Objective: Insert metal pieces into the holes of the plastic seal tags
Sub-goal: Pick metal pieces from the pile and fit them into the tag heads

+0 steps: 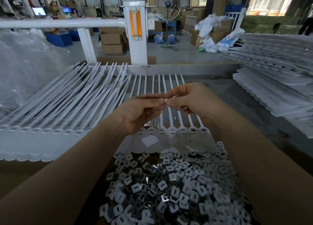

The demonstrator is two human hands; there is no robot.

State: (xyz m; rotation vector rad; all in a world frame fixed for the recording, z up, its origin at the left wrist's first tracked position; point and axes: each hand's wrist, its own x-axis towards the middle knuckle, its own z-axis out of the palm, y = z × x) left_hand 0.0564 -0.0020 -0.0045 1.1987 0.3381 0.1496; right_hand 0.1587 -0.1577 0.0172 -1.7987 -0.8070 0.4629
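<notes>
A heap of metal pieces lies nearest. Just beyond it a row of seal tags lies flat on the table. Above that row, left hand and right hand meet, their fingers pinching one small metal piece together.

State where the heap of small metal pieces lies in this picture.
The heap of metal pieces fills the bottom middle of the head view, between the person's two forearms, just in front of the row of white seal tags.
</notes>
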